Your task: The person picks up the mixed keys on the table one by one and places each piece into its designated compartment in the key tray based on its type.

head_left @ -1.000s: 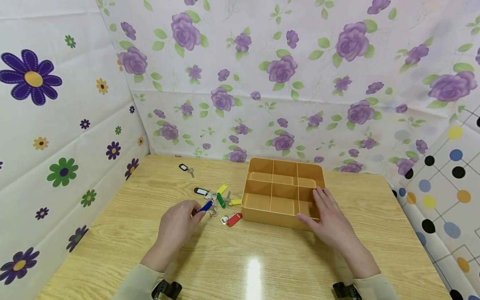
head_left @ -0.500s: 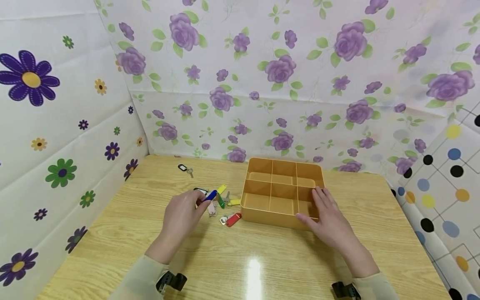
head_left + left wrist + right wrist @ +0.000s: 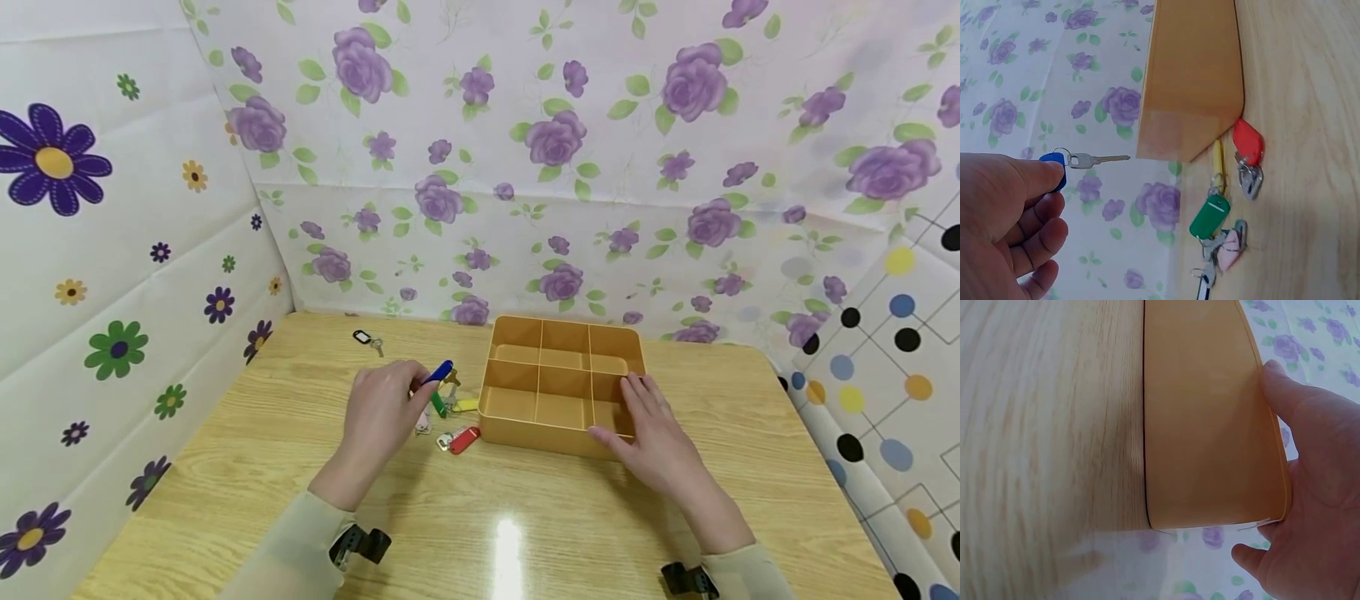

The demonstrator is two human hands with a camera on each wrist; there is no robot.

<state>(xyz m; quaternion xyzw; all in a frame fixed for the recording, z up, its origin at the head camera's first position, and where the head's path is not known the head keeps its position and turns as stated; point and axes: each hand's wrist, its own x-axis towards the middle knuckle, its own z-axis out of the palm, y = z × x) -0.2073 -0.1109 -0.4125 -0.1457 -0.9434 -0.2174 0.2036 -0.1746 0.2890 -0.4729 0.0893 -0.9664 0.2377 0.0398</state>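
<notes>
My left hand (image 3: 385,408) pinches a blue key tag (image 3: 442,370) between thumb and forefinger, raised over the loose keys. In the left wrist view a silver key (image 3: 1094,160) on a ring sticks out from that tag. My right hand (image 3: 660,442) rests on the right front corner of an orange-brown divided box (image 3: 525,429), thumb on the front rim and fingers at the right side. Left of the box lie keys with a green tag (image 3: 438,405), a yellow tag (image 3: 467,405), a red tag (image 3: 465,440) and a pink tag (image 3: 1229,250).
A key with a black-framed tag (image 3: 362,337) lies apart at the back left of the wooden table (image 3: 435,517). Several bare compartments divide the box. Flowered cloth (image 3: 442,108) hangs behind the table.
My left hand has lifted the blue-tagged key and moved right and away from me, over the key pile towards the box. My right hand stays on the box corner.
</notes>
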